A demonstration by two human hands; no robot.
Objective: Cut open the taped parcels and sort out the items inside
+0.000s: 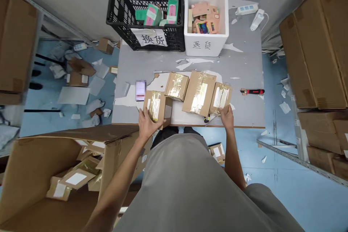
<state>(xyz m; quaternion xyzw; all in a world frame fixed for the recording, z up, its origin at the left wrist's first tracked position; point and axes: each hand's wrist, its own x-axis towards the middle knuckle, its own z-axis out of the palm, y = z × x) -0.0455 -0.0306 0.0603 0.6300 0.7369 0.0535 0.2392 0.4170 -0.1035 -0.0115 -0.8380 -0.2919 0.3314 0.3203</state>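
Four taped cardboard boxes would count as several; they sit side by side near the table's front edge. My left hand grips the near end of the leftmost cardboard box, with the thumb spread toward its right side. At the other end of the row, my right hand holds the near right corner of a small cardboard box between thumb and fingers. Between them lie a squarish box and a larger flat box, both with shiny tape. The undersides of the boxes are hidden.
A phone lies left of the boxes, a red-black cutter to the right. Behind stand a black crate and a white foam box. A large open carton of parcels is at lower left; stacked cartons flank the right.
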